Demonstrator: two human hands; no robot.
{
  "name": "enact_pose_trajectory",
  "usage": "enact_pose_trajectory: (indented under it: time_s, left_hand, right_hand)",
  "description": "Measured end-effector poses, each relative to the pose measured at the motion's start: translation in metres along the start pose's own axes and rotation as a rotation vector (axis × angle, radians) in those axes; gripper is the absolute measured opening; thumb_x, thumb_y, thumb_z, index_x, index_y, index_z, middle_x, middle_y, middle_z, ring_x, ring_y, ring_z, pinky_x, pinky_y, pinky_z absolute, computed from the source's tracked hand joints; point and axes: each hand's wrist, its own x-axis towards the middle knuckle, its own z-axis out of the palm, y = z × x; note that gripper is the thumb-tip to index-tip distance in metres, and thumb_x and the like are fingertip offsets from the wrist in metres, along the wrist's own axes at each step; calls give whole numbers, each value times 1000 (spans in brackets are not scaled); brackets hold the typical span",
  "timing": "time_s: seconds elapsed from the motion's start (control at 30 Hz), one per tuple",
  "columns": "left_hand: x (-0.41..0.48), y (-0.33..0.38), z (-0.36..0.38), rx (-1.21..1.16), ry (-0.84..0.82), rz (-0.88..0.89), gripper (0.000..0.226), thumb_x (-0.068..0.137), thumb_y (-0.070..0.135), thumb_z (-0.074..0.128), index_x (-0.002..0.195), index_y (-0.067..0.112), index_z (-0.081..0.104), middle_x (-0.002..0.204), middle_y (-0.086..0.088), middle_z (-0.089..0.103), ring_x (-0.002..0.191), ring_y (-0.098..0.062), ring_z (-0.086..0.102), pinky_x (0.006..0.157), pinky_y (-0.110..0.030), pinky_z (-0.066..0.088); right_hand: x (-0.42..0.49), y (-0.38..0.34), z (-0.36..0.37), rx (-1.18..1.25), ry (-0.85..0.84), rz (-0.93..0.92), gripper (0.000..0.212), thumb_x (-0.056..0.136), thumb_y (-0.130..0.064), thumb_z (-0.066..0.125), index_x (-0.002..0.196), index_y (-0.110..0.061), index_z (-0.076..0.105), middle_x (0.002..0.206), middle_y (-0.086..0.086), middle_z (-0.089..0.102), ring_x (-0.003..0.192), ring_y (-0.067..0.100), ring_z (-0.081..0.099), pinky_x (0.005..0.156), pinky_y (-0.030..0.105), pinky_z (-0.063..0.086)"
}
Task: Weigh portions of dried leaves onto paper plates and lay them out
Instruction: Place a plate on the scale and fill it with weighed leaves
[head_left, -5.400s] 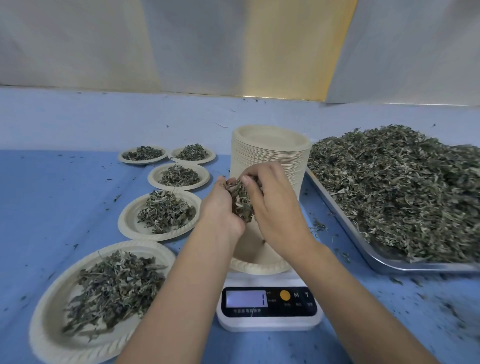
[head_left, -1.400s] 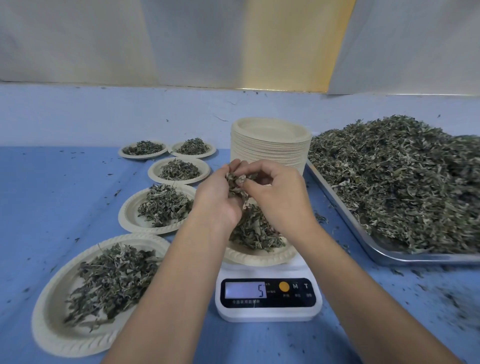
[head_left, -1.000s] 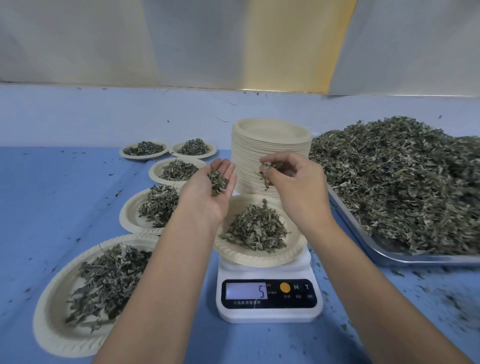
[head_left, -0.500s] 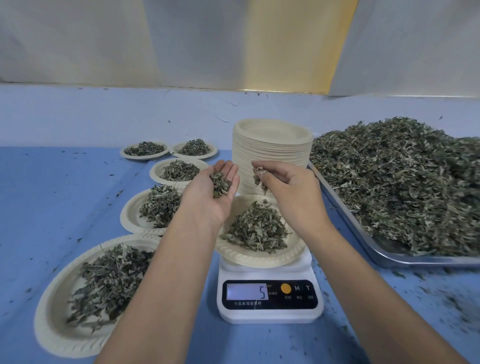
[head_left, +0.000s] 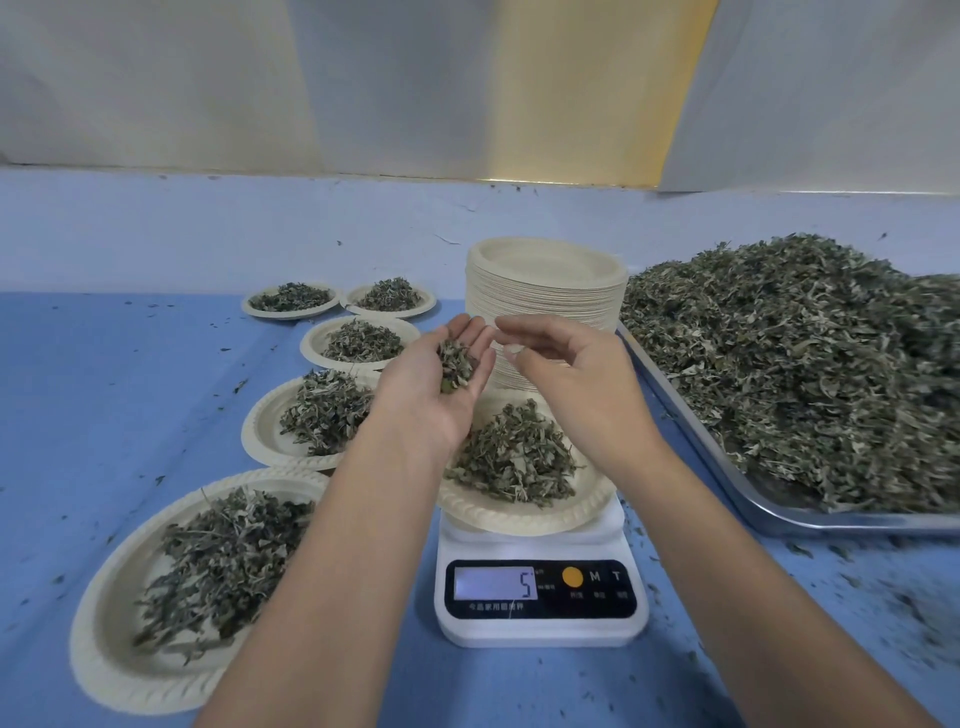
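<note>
— Plates?
— Five round beige paper plates (head_left: 104, 649) of leaves laid out at left, a sixth plate (head_left: 519, 519) on the white digital scale (head_left: 540, 618), reading 5
— Hands?
— Left hand (head_left: 436, 400) palm up, nearly flat, clump of dried green leaves (head_left: 456, 366) on it, over that plate's far rim. Right hand (head_left: 576, 379) beside, fingers loosely bent, empty
— Room?
— One plate stack (head_left: 540, 306) behind, one heaped steel tray (head_left: 769, 514) close right; blue tabletop (head_left: 130, 389) wide at left

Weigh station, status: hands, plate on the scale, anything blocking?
Left hand open, palm up, cupping spare leaves. Right hand open beside it, apparently empty. Plate on scale loaded, display reads 5. Only the hands hang over it.
</note>
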Motion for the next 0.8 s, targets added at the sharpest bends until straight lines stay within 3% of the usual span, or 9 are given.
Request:
enact_pose_trajectory:
  time_s: [0.1,0.2,0.3,0.4,0.5,0.57,0.67,0.8]
  left_hand:
    - [0,-4,4,10,14,9,21,99,9,43,86,4,59,74,-6,56,64,-12,55,65,-20,51]
    - [-1,-9,6,54,4,22,20,99,11,43,94,7,61,78,-7,57,64,-14,52,76,-30,52]
    - [-2,-14,7,130,24,51,24,99,13,42,90,8,63,85,-7,61,66,-16,56,67,-31,53]
    - [-4,-16,8,132,41,85,29,98,13,42,80,6,63,74,-8,63,58,-18,60,57,-28,56]
    - [-6,-17,10,150,13,80,31,99,11,40,80,5,63,69,-8,63,51,-16,62,51,-24,56]
    - [-6,-18,11,130,-4,71,32,100,10,38,81,4,63,73,-10,63,56,-17,62,48,-23,55]
    - [-3,-17,8,108,-14,66,31,102,11,35,86,3,60,83,-13,62,69,-21,61,63,-26,56]
    - [2,-12,3,49,-17,65,28,103,11,30,98,1,55,84,-9,60,77,-17,59,82,-30,50]
  right_hand:
    - [-3,-6,6,-61,-73,-51,30,80,-12,72,103,-32,69,102,-10,69,92,4,62,87,25,52]
    - [-6,-6,11,-210,-87,-72,41,77,-16,74,114,-30,67,106,-9,63,97,6,59,90,33,51]
    - [-8,-6,14,-226,-58,-80,41,77,-13,74,114,-27,68,93,-16,62,89,2,59,85,23,50]
    - [-9,-5,18,-229,2,-83,30,77,-10,74,106,-21,71,80,-21,62,78,-7,58,70,5,44]
    - [-7,-2,17,-221,42,-68,22,78,-10,74,98,-20,72,74,-22,61,70,-14,56,65,1,41]
    - [-6,-1,15,-203,56,-68,20,79,-8,73,94,-22,73,67,-26,60,67,-16,57,64,0,40]
    - [-4,-1,12,-149,65,-49,20,80,-7,72,96,-18,75,67,-27,63,69,-10,62,67,4,46]
    - [1,1,7,-96,112,6,22,84,-8,70,105,-15,73,81,-17,67,82,4,68,84,24,54]
